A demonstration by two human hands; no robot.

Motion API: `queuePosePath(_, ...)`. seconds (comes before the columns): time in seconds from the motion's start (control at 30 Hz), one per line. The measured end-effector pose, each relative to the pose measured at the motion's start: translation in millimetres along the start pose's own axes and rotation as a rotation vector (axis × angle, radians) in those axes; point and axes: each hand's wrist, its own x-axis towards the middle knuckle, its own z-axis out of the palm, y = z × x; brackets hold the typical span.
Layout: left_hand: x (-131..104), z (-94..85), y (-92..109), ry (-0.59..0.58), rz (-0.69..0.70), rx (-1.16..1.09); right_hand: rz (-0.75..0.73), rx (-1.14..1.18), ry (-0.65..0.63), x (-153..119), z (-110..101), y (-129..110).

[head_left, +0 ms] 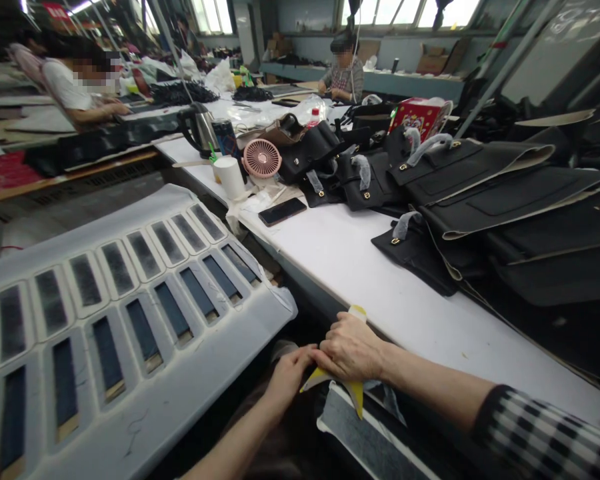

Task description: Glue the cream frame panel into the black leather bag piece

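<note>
My right hand (pixel 353 347) is closed around what looks like a partly peeled banana (pixel 356 397). Its pale, yellow-edged end shows above the fist, and pointed yellow flaps with pale insides hang below. Beside it, my left hand (pixel 293 373) has its fingers pinched together at the peel, touching the right hand's fingers; the exact grip is hidden. Just under the flaps lies a grey panel with a pale edge (pixel 355 427), over my lap.
To the left stands a grey covered rack with rows of slots (pixel 220 360). The white table (pixel 330 247) carries a phone (pixel 283 211), a pink fan (pixel 262 159), a white roll (pixel 230 177), a kettle (pixel 200 130) and black bag pieces (pixel 465 173). Co-workers sit farther back.
</note>
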Motion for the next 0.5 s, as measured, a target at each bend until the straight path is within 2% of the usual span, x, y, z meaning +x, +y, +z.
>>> queuePosePath(0.1, -23, -9.0, 19, -0.080, 0.090, 0.020, -0.002, -0.012, 0.008, 0, 2, 0)
queuePosePath(0.2, -42, -3.2, 37, -0.214, 0.135, 0.161, 0.006, -0.029, 0.005, -2, 2, 0)
queuePosePath(0.33, -48, 8.2, 48, -0.176, 0.132, 0.388, 0.028, -0.037, 0.006, -5, 1, -2)
queuePosePath(0.5, -47, 9.1, 50, -0.164, 0.190, 0.533, 0.038, -0.041, 0.010, -7, 2, -4)
